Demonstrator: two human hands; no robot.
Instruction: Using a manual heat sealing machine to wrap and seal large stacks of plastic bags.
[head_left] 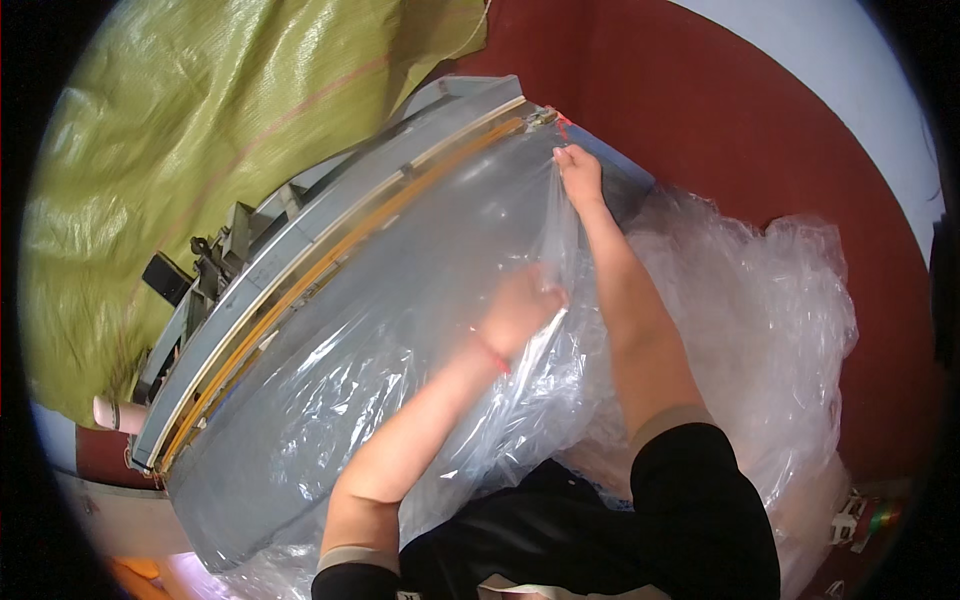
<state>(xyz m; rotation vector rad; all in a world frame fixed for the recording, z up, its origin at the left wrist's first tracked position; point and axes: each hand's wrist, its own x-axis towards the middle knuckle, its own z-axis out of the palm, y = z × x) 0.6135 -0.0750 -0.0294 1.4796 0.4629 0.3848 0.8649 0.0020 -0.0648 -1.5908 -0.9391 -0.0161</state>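
A large clear plastic sheet point(350, 375) lies over a grey table surface and bunches up against my body. At the table's far right corner, my right hand point(582, 178) pinches the sheet and holds it raised in a taut fold. Nearer and to the left, my left hand point(520, 308) is closed on the same gathered fold. Motion and the hazy film blur this hand, so its separate fingers are hard to make out. Between the two hands the fold runs down toward my lap.
Along the table's far side runs a long grey machine frame point(300, 240) with an orange strip point(330, 262). A small black box point(167, 278) and a pink cylinder point(120, 414) sit at its left. Yellow-green woven sheeting point(200, 130) hangs behind. More crumpled plastic spreads right, before a dark red wall point(690, 110).
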